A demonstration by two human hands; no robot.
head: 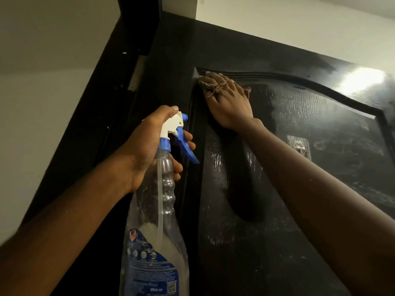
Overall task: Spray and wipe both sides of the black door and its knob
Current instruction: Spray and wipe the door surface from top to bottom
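The cloth lies mostly hidden beneath the right grip, with only frayed edges peeping out beside the fingers. The spray bottle loses its base past the bottom edge, and the print on its label is too small and soft to read. The door runs off to the right and below. A pale fitting on its panel is too blurred to identify.

Cloth under right hand on door; spray bottle left.
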